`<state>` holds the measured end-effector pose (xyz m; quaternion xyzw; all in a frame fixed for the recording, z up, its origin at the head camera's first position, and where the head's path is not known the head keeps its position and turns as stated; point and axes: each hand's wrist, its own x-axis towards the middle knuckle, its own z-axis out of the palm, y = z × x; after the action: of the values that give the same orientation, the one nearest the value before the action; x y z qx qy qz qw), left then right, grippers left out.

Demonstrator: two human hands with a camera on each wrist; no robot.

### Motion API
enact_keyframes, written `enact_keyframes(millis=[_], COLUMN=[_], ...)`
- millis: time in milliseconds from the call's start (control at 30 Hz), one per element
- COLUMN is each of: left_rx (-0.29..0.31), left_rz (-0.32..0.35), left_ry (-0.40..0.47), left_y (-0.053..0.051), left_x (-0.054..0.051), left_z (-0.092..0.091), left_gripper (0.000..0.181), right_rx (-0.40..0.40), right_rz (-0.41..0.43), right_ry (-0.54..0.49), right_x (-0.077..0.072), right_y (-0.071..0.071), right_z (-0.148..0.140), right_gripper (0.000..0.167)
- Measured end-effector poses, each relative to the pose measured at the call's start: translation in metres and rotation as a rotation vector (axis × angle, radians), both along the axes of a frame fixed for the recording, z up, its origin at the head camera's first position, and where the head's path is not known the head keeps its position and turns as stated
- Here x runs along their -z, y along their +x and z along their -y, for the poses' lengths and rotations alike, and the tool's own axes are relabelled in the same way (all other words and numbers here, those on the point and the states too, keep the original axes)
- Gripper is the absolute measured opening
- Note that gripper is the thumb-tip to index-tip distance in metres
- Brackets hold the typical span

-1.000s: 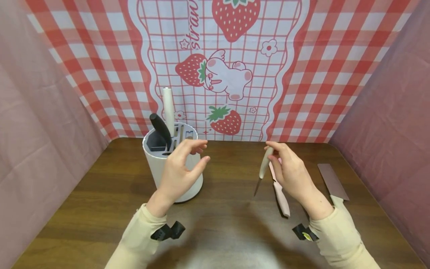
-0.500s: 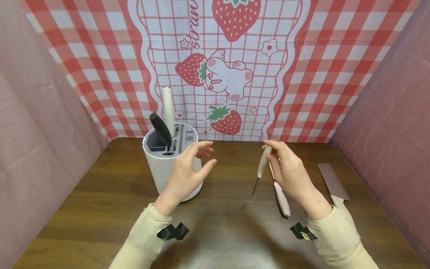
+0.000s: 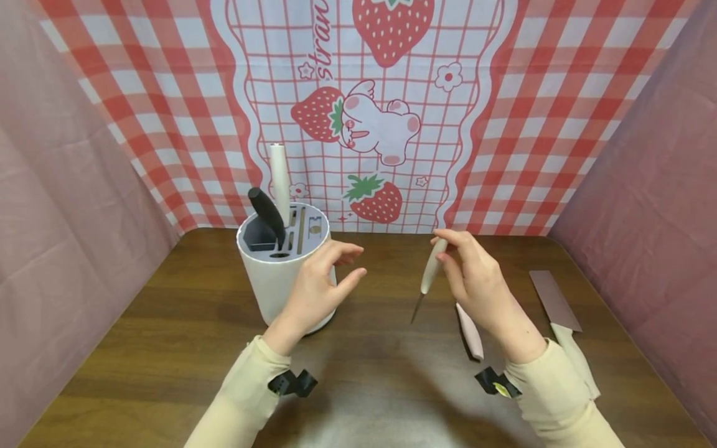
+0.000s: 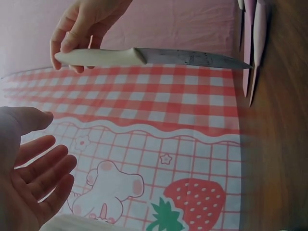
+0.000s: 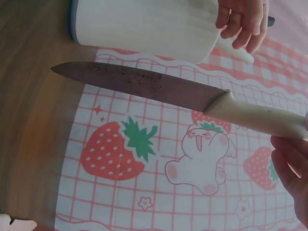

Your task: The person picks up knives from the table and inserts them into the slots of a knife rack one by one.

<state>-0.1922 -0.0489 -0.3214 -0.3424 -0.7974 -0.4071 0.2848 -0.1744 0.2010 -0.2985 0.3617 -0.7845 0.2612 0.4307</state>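
Observation:
My right hand (image 3: 476,286) holds a kitchen knife (image 3: 433,267) by the upper end of its cream handle, above the table. Its blade points down, tilted slightly; the right wrist view shows dark marks along the blade (image 5: 144,86). With fingers spread and nothing between them, my left hand (image 3: 316,289) hovers in front of the right side of a white round knife block (image 3: 260,292). The block stands upright, with a white handle (image 3: 280,183) and a black handle (image 3: 267,211) rising from its slotted grey top. Part of the block's side is hidden behind the left hand.
On the brown wooden table (image 3: 364,398), a pink-handled knife (image 3: 470,333) lies partly hidden under my right hand. Farther right is a cleaver (image 3: 556,300) with a pale handle, near the right curtain (image 3: 644,205). A checked strawberry cloth (image 3: 375,137) hangs behind.
My right hand has moved left with the knife. The left hand has shifted right and slightly down, uncovering more of the block's top. The pink knife's blade is now hidden.

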Motion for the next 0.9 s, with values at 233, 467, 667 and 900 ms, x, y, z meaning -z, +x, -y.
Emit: enact_keyframes(millis=[233, 467, 667, 900], left_rx=[0.012, 0.034, 0.059, 0.078], left_rz=[0.046, 0.046, 0.081, 0.12], left_ry=[-0.007, -0.014, -0.014, -0.017], left_y=[0.001, 0.0, 0.001, 0.001], left_x=[-0.003, -0.003, -0.001, 0.002], left_z=[-0.007, -0.013, -0.017, -0.022], left_gripper=[0.033, 0.032, 0.031, 0.032], right_rx=[-0.023, -0.031, -0.023, -0.019], right_rz=[-0.013, -0.004, 0.035, 0.021], right_ry=[-0.027, -0.047, -0.059, -0.059], right_x=[-0.001, -0.003, -0.004, -0.002], right_y=[-0.002, -0.002, 0.0, -0.001], right_z=[0.006, 0.013, 0.018, 0.023], right_gripper=[0.037, 0.039, 0.04, 0.04])
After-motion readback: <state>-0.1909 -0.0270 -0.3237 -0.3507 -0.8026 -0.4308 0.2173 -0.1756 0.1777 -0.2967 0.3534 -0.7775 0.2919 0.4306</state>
